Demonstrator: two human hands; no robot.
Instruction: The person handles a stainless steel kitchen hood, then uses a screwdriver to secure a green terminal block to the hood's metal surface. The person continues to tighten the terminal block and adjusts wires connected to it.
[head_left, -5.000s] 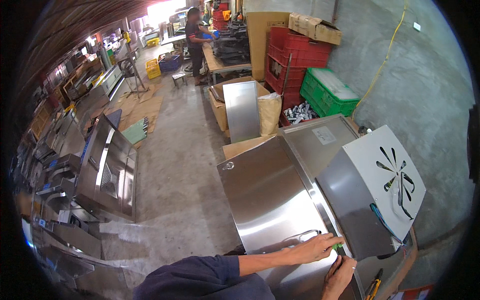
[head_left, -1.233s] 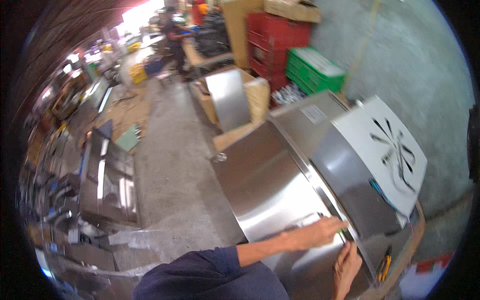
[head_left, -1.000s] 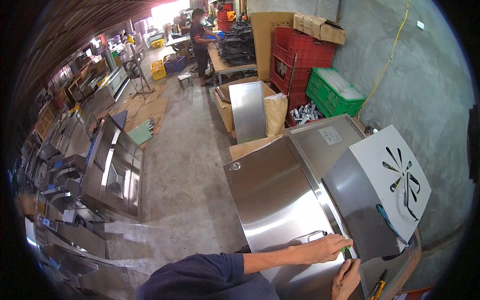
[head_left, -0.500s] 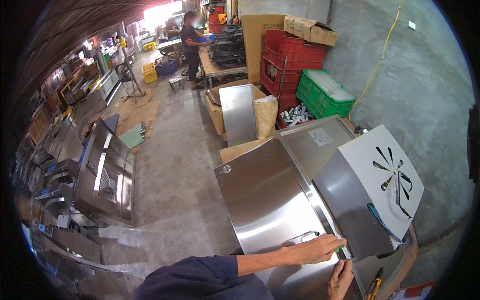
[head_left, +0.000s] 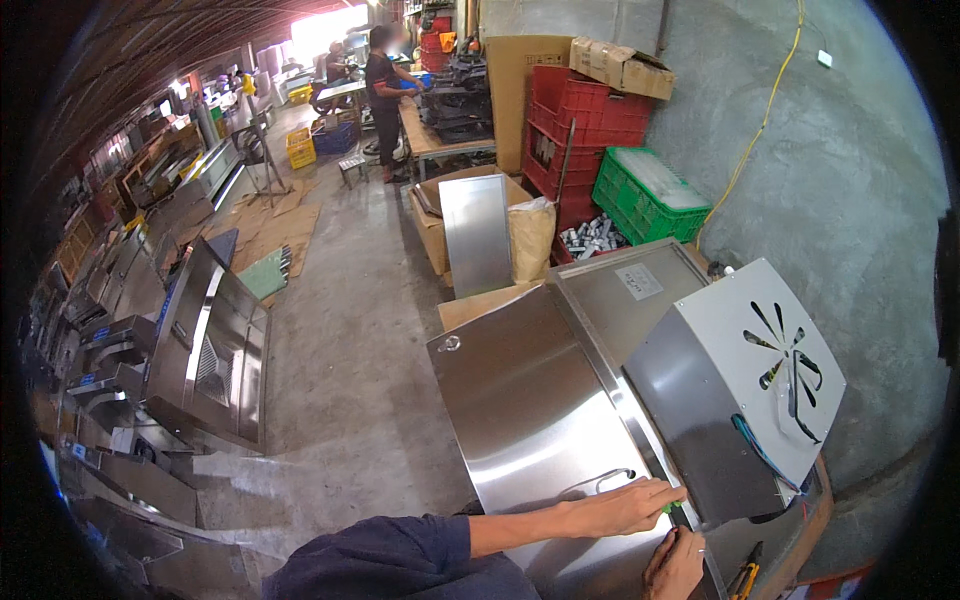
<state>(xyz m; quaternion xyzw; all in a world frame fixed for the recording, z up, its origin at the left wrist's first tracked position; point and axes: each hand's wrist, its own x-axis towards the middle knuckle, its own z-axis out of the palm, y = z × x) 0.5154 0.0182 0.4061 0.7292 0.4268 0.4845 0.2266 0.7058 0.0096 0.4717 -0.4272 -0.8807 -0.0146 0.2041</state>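
A brushed steel panel [head_left: 530, 385] of a large sheet-metal unit lies in front of me, with a hooked wire or cable end [head_left: 615, 477] showing at a hole in it. My left hand [head_left: 630, 506] reaches across from the left, its fingers closed around a small green object [head_left: 672, 508] at the panel's raised edge. What kind of object it is, I cannot tell. Just below, my right hand [head_left: 676, 564] is pinched at the same edge; what it grips is mostly hidden. Yellow-handled pliers [head_left: 745, 578] lie to the right of it.
A grey metal box [head_left: 735, 350] with a slotted white face and loose wires stands at right. Beyond are a green crate [head_left: 650, 195], red crates [head_left: 590, 110], a carton [head_left: 430, 235] and a leaning metal sheet [head_left: 475, 235]. Steel hoods [head_left: 205, 350] stand left; a person [head_left: 385, 100] works farther back.
My right hand has risen slightly and turned in toward the edge, closer to the left hand. The left hand, with the green object, has shifted slightly left and down.
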